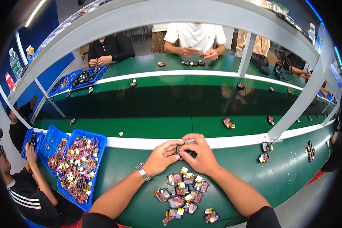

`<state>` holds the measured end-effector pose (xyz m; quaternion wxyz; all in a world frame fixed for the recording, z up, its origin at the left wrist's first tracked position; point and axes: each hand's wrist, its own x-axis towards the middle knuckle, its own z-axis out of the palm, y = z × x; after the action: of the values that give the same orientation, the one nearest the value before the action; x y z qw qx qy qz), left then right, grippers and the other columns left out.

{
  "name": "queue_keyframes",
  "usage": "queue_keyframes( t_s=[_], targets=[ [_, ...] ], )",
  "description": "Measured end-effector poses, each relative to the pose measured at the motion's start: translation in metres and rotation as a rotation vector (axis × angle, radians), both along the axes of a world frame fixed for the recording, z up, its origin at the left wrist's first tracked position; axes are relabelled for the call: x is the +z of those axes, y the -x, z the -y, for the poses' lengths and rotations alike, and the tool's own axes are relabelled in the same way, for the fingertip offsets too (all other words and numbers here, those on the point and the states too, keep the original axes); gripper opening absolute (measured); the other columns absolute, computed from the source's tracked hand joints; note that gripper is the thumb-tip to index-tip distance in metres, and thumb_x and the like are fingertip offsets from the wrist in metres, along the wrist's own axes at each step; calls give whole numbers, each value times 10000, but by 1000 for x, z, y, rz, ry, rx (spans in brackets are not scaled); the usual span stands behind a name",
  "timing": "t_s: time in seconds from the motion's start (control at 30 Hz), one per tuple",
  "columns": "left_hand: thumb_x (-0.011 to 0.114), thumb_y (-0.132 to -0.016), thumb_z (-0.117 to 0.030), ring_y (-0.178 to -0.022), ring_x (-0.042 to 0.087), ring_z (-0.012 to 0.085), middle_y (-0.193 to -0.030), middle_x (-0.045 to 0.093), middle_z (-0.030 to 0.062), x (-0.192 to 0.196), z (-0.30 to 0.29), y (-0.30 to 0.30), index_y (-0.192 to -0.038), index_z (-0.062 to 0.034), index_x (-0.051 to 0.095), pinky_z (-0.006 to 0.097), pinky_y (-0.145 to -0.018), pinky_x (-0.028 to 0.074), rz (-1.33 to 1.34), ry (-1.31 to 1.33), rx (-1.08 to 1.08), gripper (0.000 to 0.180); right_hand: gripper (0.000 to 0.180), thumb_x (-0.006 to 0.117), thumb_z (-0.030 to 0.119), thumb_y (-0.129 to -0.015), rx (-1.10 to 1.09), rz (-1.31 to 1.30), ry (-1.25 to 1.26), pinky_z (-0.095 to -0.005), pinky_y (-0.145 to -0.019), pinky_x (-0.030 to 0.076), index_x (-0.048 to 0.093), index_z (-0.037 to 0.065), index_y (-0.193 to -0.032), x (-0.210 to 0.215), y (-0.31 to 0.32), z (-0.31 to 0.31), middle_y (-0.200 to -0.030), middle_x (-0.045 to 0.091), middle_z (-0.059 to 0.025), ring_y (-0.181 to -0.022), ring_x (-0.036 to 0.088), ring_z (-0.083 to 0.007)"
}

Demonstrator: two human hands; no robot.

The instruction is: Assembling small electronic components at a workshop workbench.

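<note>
My left hand (161,157) and my right hand (197,152) meet over the green bench near its white strip, both closed on one small dark part (181,147) held between the fingertips. A metal watch sits on my left wrist. Just below my hands lies a pile of several small dark parts (184,195) with red wiring and yellow tags. The held part is mostly hidden by my fingers.
A blue tray (98,163) full of the same parts stands at my left, beside another blue tray (51,138). A green conveyor belt (159,110) carries scattered parts. A person sits at my left; two others work across the belt. A grey frame post (288,117) rises at right.
</note>
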<state>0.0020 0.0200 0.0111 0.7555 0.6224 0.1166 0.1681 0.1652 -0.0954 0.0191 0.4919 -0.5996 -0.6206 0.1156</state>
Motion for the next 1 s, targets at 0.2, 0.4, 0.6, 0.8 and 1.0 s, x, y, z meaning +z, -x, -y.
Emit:
queue_keyframes(
  t_s=[0.2,0.4,0.6,0.8,1.0],
  targets=[
    [520,-979,-29,-1201,561,193,-1346,539,130,-2,1,3,-1373,-1,447,353,-990,511,-8,113,-5,402,99,732,71,-801,52,-36,15,-365,-908,499,711,63,-898,-7,0,1,-1219,574,-95,-1128,530,-259],
    [459,-972,19,-1148,587,176,-1331,548,137,0,6,0,-1332,19,483,327,-941,535,-66,64,53,360,93,718,85,-810,93,-50,22,-382,-938,495,698,61,-898,-4,0,4,-1217,563,-105,-1142,519,-286],
    [524,-981,-65,-1195,568,197,-1345,544,136,-4,-3,-1,-1320,8,481,373,-1004,494,11,113,37,349,90,717,68,-786,16,38,-44,-362,-890,507,707,71,-875,-5,0,-6,-1161,585,-105,-1098,540,-282],
    [512,-990,-78,-1215,566,216,-1345,546,154,-4,-5,-4,-1316,9,478,391,-1010,496,56,124,15,338,109,736,70,-774,-34,11,-86,-359,-857,507,716,77,-881,-13,1,-7,-1156,598,-77,-1074,547,-261],
    [512,-990,-73,-1218,566,218,-1350,541,163,-5,-2,0,-1309,16,478,391,-1010,502,63,194,6,333,111,740,68,-779,-2,-39,-99,-365,-862,502,719,76,-888,-13,5,-3,-1162,598,-79,-1081,547,-261]
  ],
)
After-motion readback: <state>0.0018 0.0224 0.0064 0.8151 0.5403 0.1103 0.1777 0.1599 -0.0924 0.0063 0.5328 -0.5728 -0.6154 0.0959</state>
